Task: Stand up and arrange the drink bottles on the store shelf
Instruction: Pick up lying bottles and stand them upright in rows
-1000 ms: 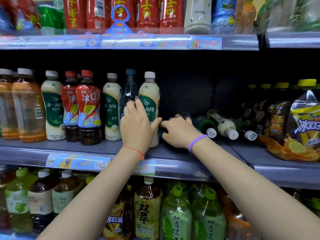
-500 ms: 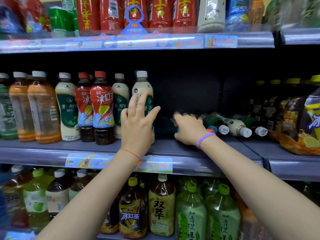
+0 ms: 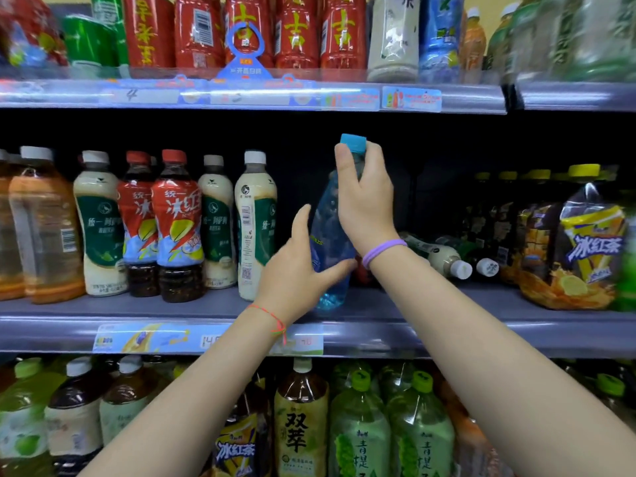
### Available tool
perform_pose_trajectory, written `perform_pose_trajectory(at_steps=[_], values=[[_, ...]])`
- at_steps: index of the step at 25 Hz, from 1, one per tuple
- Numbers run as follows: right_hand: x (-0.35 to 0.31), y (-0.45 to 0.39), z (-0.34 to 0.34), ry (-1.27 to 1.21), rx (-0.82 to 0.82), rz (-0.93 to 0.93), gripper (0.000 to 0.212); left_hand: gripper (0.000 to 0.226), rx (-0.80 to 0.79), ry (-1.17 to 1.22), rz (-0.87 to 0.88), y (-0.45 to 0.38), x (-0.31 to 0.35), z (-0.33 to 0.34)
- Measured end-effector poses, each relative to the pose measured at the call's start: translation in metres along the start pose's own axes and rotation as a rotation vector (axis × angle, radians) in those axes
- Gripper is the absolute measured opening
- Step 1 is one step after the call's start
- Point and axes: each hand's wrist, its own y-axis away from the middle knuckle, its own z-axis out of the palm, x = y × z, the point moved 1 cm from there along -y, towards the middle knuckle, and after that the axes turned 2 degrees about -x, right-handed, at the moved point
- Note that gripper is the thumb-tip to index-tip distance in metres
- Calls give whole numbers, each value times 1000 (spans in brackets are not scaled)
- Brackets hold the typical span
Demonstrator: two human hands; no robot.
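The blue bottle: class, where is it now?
Head view, middle shelf, centre: the blue bottle stands tilted between both hands, right of the milk tea bottle, left of the toppled bottles.

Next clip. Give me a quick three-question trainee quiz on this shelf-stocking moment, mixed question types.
1. True or false: the blue bottle is lying flat on the middle shelf.
2. Which hand grips the blue bottle near its cap? A) left hand B) right hand C) neither
3. Fill in: to the right of the blue bottle, white-capped bottles are ____ on the shelf.

Key
1. False: it is held nearly upright, tilted slightly, with its base at the shelf.
2. B: the right hand wraps its neck, while the left hand touches its lower body with spread fingers.
3. lying on their sides.
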Motion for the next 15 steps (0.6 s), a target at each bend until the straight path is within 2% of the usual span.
perform_pose_trajectory(at_steps=[2,4,6,8,9,11,15], values=[[3,-4,4,34,-93,118,26,98,-56,108,-51,1,4,8],[12,-3,5,118,-265,168,26,96,-18,123,-75,-1,9,10],[19,1,-1,203,-386,149,24,92,154,-68,43,0,9,12],[26,3,-10,439,-436,44,30,79,349,-371,253,0,5,14],[33,2,-16,584,-442,2,30,75,374,-490,320,-1,3,16],[46,3,-28,856,-470,14,25,64,323,-612,393,-5,-5,18],[68,21,-46,1191,-762,271,51,26,119,-508,479,-6,-6,26]])
